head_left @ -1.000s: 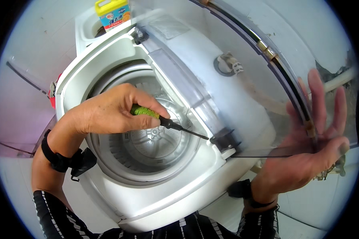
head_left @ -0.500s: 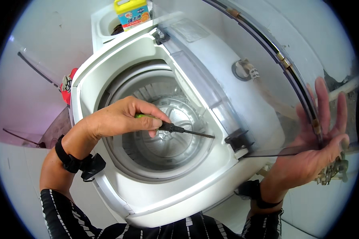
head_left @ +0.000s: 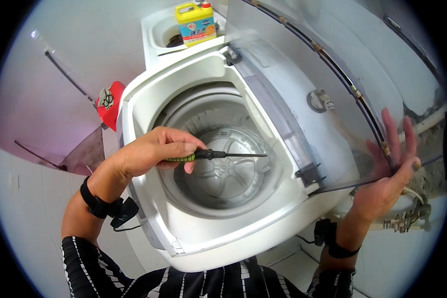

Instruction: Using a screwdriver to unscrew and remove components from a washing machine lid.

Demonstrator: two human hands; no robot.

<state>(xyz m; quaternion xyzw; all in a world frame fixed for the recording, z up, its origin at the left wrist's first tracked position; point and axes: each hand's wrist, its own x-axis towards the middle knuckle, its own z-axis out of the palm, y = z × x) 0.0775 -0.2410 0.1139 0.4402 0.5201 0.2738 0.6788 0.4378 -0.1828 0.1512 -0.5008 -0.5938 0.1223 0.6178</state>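
Observation:
My left hand [head_left: 159, 149] is closed round the green-and-black handle of a screwdriver [head_left: 213, 154]. The screwdriver lies roughly level above the open tub, its thin dark shaft pointing right. Below it is the metal drum [head_left: 228, 186] of a white top-loading washing machine [head_left: 243, 243]. The machine's see-through lid [head_left: 328, 58] is raised and leans to the right. My right hand [head_left: 385, 186] props the lid at its near right edge, fingers stretched and spread behind the clear panel, thumb beside the edge.
A yellow jug of cleaner [head_left: 196, 25] stands at a white basin [head_left: 159, 37] beyond the machine. A red item [head_left: 113, 105] sits by the machine's left side. Metal pipe fittings [head_left: 409, 218] are on the wall at right. White tiled wall [head_left: 25, 198] rises at left.
The whole scene has shifted as my head moved. The screwdriver has gone from tilting downward to nearly level, still in my left hand. My right hand stays at the lid.

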